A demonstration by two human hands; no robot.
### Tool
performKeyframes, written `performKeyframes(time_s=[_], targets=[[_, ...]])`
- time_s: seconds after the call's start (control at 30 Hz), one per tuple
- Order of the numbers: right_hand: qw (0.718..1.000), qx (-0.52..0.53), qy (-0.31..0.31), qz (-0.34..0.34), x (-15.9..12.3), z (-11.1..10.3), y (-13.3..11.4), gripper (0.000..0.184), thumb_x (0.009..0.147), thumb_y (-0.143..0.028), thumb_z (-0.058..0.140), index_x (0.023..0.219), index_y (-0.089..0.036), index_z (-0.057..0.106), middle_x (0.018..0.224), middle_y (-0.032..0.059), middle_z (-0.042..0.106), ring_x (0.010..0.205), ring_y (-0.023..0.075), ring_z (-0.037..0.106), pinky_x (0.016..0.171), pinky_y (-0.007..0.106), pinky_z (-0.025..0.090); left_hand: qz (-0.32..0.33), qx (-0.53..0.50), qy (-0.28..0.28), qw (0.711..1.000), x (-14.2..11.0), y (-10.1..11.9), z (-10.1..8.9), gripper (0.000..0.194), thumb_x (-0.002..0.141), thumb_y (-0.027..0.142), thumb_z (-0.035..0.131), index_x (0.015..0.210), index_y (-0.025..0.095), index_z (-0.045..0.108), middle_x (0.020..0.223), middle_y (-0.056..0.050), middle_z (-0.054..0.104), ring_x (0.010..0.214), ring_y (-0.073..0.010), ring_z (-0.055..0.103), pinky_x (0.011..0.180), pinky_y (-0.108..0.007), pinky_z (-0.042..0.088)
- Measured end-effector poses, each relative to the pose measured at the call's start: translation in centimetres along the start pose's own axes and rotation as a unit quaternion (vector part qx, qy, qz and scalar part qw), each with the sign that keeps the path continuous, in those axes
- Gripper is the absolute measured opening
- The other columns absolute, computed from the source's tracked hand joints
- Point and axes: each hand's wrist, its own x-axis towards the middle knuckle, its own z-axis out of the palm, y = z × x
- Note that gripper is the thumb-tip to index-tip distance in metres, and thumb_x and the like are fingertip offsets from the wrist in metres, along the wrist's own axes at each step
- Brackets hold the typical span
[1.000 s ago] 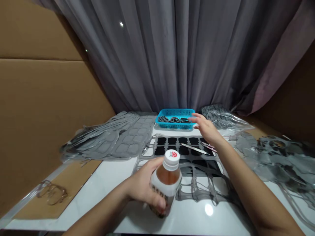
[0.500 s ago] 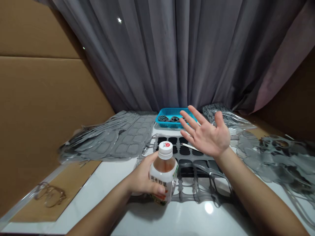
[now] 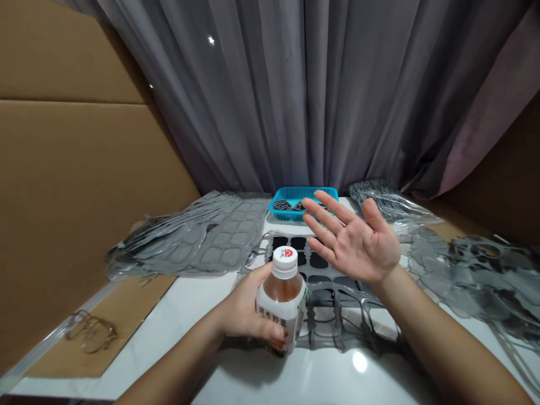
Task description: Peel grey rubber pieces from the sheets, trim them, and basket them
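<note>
My left hand (image 3: 248, 315) is wrapped round a plastic drink bottle (image 3: 283, 298) with a white cap, a white label and an amber drink inside. The bottle is upright, its cap on. To the right, my right hand (image 3: 358, 242) is raised with the palm turned up and the fingers spread, holding nothing. Beneath both hands lies a grey cut-out sheet (image 3: 314, 326) with rows of rounded openings, some filled with black pieces.
A blue plastic basket (image 3: 291, 215) with dark patterned pieces stands by the grey curtain (image 3: 270, 101). Stacked grey sheets (image 3: 215, 242) lie left, above glasses (image 3: 90, 332) on cardboard (image 3: 50, 360). Grey scraps (image 3: 442, 275) and a clear bag (image 3: 379, 197) lie right.
My right hand has shifted slightly down and closer to me, its palm tipping a little. My left hand keeps hold of the bottle, and the view has moved slightly.
</note>
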Motion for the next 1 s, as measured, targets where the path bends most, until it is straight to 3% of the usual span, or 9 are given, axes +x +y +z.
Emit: performKeyframes(time_s=[0.17, 0.23, 0.3, 0.37, 0.47, 0.53, 0.63, 0.87, 1.0], targets=[[0.992, -0.126, 0.021, 0.015, -0.3, 0.3, -0.4, 0.070, 0.085, -0.052, -0.023, 0.141, -0.039, 0.019, 0.153, -0.0083, 0.020, 0.136, 0.0117, 0.030, 0.098, 0.037, 0.045, -0.019, 0.142, 0.055, 0.988, -0.1, 1.4, 0.6, 0.064, 0.061, 0.055, 0.073, 0.107, 0.017, 0.049, 0.092, -0.005, 0.059, 0.077, -0.0188, 0.056, 0.068, -0.030, 0.045], [0.982, -0.187, 0.029, 0.022, -0.4, 0.5, -0.6, 0.073, 0.085, -0.053, -0.024, 0.142, -0.036, 0.019, 0.151, -0.0026, 0.027, 0.130, 0.0141, 0.041, 0.090, 0.035, 0.050, -0.015, 0.285, 0.124, 0.950, -0.2, 2.2, 1.0, 0.058, 0.064, 0.051, 0.073, 0.106, 0.018, 0.050, 0.096, -0.005, 0.059, 0.083, -0.0209, 0.057, 0.073, -0.033, 0.046], [0.964, -0.263, 0.038, 0.009, -0.5, 1.0, -0.8, 0.071, 0.088, -0.061, -0.008, 0.138, -0.030, 0.031, 0.139, 0.0060, 0.046, 0.114, 0.0173, 0.056, 0.079, 0.033, 0.053, 0.006, 0.423, 0.176, 0.889, -0.3, 2.7, 1.6, 0.055, 0.064, 0.046, 0.074, 0.106, 0.019, 0.050, 0.099, -0.006, 0.058, 0.088, -0.0227, 0.056, 0.075, -0.035, 0.046], [0.920, -0.386, 0.067, -0.020, -0.6, 1.8, -0.9, 0.058, 0.089, -0.063, 0.027, 0.121, -0.023, 0.053, 0.114, 0.0087, 0.063, 0.093, 0.0179, 0.063, 0.070, 0.030, 0.051, 0.020, 0.511, 0.195, 0.837, -0.4, 2.8, 2.0, 0.056, 0.065, 0.044, 0.073, 0.108, 0.018, 0.049, 0.097, -0.006, 0.057, 0.087, -0.0232, 0.056, 0.072, -0.035, 0.046], [0.817, -0.568, 0.095, -0.039, -1.0, 3.2, -0.9, 0.032, 0.083, -0.048, 0.057, 0.088, -0.017, 0.066, 0.076, 0.0034, 0.066, 0.065, 0.0136, 0.057, 0.059, 0.026, 0.043, 0.008, 0.561, 0.195, 0.804, -0.5, 2.5, 2.5, 0.053, 0.066, 0.044, 0.071, 0.106, 0.018, 0.048, 0.091, -0.005, 0.057, 0.080, -0.0226, 0.057, 0.064, -0.033, 0.047], [0.778, -0.622, 0.082, -0.040, -1.2, 4.0, -1.0, 0.028, 0.086, -0.041, 0.055, 0.085, -0.015, 0.066, 0.067, 0.0020, 0.062, 0.057, 0.0124, 0.053, 0.054, 0.026, 0.040, -0.006, 0.565, 0.189, 0.803, -0.5, 2.4, 2.6, 0.050, 0.066, 0.044, 0.070, 0.104, 0.019, 0.049, 0.089, -0.005, 0.057, 0.079, -0.0222, 0.057, 0.062, -0.032, 0.047], [0.758, -0.649, 0.036, -0.055, -1.8, 4.3, -1.4, 0.024, 0.090, -0.031, 0.049, 0.099, -0.013, 0.063, 0.081, 0.0063, 0.064, 0.069, 0.0150, 0.057, 0.062, 0.027, 0.046, -0.021, 0.538, 0.168, 0.826, -0.6, 2.5, 2.7, 0.048, 0.064, 0.042, 0.072, 0.101, 0.019, 0.051, 0.092, -0.004, 0.058, 0.080, -0.0215, 0.057, 0.067, -0.033, 0.047], [0.766, -0.630, -0.125, -0.038, -3.1, 3.2, -2.8, 0.052, 0.084, 0.001, 0.037, 0.130, -0.022, 0.044, 0.125, 0.0094, 0.053, 0.112, 0.0177, 0.052, 0.087, 0.029, 0.049, -0.081, 0.405, 0.091, 0.906, -0.9, 3.3, 2.6, 0.064, 0.056, 0.048, 0.078, 0.108, 0.022, 0.053, 0.106, -0.005, 0.059, 0.093, -0.0243, 0.056, 0.081, -0.036, 0.046], [0.785, -0.599, -0.140, -0.066, -3.1, 3.0, -3.3, 0.048, 0.088, -0.008, 0.043, 0.133, -0.025, 0.044, 0.130, 0.0088, 0.052, 0.117, 0.0183, 0.051, 0.092, 0.030, 0.049, -0.063, 0.347, 0.053, 0.934, -0.7, 3.8, 2.6, 0.063, 0.053, 0.053, 0.078, 0.102, 0.019, 0.058, 0.101, -0.005, 0.060, 0.094, -0.0252, 0.056, 0.084, -0.037, 0.044]])
